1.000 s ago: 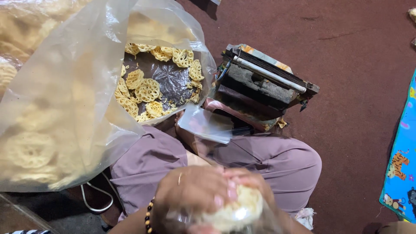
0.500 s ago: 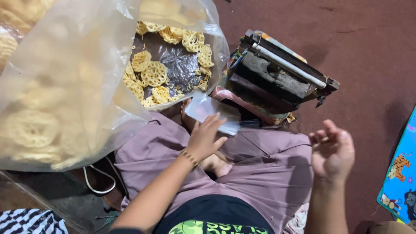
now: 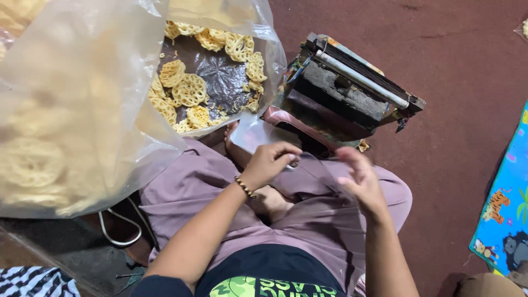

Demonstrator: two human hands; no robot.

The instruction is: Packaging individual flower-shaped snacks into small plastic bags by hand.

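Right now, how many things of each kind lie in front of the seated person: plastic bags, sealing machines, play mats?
Clear plastic bags: 2, large bag of yellow lattice crackers and small empty bag under the left hand
Dark metal sealing machine: 1
Colourful animal-print play mat: 1
Total: 4

Left hand (image 3: 269, 163) curled over the lap, fingertips pinched together, beaded wrist bent. Right hand (image 3: 358, 177) raised beside it, fingers loosely spread, blurred.
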